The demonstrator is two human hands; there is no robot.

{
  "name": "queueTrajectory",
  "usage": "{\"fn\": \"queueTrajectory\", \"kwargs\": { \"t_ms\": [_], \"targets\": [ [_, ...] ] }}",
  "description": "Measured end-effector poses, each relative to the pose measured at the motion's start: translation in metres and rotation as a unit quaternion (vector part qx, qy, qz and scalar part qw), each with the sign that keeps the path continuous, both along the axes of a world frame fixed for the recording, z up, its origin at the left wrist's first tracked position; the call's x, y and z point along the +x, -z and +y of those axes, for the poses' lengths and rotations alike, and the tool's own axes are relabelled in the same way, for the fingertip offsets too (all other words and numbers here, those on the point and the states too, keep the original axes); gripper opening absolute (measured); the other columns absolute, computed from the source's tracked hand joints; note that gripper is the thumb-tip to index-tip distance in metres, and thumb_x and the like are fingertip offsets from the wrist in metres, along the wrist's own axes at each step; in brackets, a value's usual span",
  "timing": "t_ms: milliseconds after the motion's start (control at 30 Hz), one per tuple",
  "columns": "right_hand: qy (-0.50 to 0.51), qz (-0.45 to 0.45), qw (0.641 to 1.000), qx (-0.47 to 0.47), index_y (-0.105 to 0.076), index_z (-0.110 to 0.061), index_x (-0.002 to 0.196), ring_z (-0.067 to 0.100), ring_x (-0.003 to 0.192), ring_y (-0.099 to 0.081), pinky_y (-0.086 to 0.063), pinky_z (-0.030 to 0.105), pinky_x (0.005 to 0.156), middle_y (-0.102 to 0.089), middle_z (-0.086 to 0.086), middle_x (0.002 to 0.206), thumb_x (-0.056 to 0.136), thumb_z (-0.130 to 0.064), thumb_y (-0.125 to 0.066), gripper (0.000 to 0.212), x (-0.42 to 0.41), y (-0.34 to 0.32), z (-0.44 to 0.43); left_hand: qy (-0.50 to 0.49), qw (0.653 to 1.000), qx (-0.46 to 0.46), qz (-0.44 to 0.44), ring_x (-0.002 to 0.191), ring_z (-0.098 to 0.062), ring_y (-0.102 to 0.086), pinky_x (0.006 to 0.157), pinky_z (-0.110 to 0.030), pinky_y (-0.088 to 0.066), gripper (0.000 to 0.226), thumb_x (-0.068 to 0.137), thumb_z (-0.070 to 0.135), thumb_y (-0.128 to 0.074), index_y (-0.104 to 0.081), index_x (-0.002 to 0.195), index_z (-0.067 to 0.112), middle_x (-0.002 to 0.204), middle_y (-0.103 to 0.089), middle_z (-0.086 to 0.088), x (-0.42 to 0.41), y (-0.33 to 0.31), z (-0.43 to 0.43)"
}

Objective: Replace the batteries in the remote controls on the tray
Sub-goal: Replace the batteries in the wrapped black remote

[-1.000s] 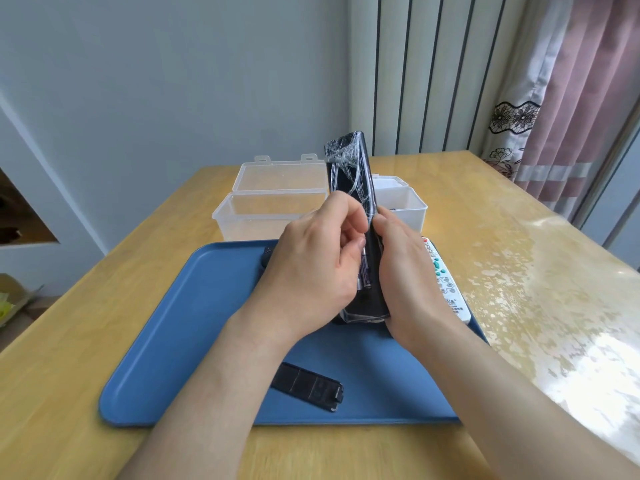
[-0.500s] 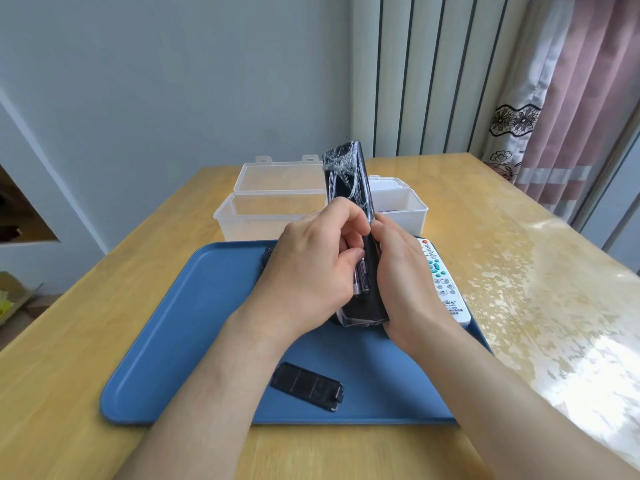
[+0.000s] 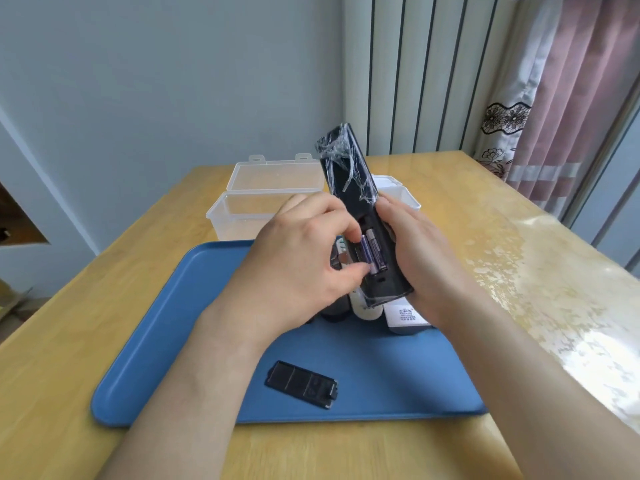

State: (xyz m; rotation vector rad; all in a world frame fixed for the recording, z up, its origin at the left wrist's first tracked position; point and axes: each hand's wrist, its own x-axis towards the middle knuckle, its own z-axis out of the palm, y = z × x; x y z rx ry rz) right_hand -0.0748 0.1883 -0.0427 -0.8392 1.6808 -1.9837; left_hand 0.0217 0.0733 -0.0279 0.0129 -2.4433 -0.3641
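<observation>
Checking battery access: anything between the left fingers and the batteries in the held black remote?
Nothing visible. The battery cover lies off on the tray; the black remote is open at the back and the left hand pinches the batteries.

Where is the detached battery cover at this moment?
In the head view the battery cover lies flat on the blue tray, around centre near its front edge, closer to the person than the held-up black remote.

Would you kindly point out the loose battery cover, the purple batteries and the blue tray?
loose battery cover (image 3: pixel 301 384): head view, its middle.
purple batteries (image 3: pixel 376 252): head view, right cell's body.
blue tray (image 3: pixel 398 386): head view, bare floor.
</observation>
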Motion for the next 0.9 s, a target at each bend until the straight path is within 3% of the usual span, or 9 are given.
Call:
{"fn": "queueTrajectory", "kwargs": {
  "t_ms": [233,400,667,900],
  "targets": [
    [-0.034,-0.017,0.999,-0.003,-0.069,-0.029,0.099,0.011,0.069,-0.06,-0.047,0.021,0.058,-0.064,-0.009,0.068,0.105,-0.02,-0.036,0.034,0.007,0.0,-0.001,-0.048,0.997,-0.056,-0.027,0.092,-0.017,-0.049,0.076,-0.031,-0.045,0.031,0.064,0.036,-0.079,-0.065,0.086,0.019,0.096,-0.052,0.005,-0.001,0.005,0.01],
    [-0.061,-0.06,0.996,-0.031,-0.068,-0.019,0.11,0.019,0.071,-0.057,-0.048,0.023,0.055,-0.061,0.001,0.073,0.105,-0.019,-0.035,0.033,0.008,-0.001,-0.001,-0.04,0.999,0.011,-0.035,0.083,-0.012,-0.049,0.071,-0.023,-0.037,0.026,0.068,0.033,-0.079,-0.065,0.086,0.021,0.094,-0.053,0.007,-0.003,0.004,0.008],
    [-0.058,-0.084,0.994,-0.033,-0.074,-0.031,0.091,0.016,0.07,-0.058,-0.048,0.024,0.057,-0.061,0.003,0.073,0.104,-0.018,-0.038,0.04,0.013,0.0,-0.001,-0.053,0.997,-0.034,-0.042,0.088,-0.015,-0.048,0.072,-0.039,-0.048,0.028,0.064,0.035,-0.075,-0.059,0.083,0.022,0.09,-0.05,0.007,-0.003,0.008,0.01],
    [-0.069,-0.152,0.985,-0.046,-0.068,-0.021,0.095,0.012,0.06,-0.059,-0.047,0.02,0.05,-0.061,-0.003,0.065,0.105,-0.019,-0.036,0.033,0.014,-0.001,-0.001,-0.046,0.998,-0.034,-0.019,0.077,-0.017,-0.048,0.064,-0.035,-0.047,0.028,0.059,0.036,-0.065,-0.06,0.081,0.019,0.085,-0.055,0.005,-0.006,0.011,0.006]
  ]
}}
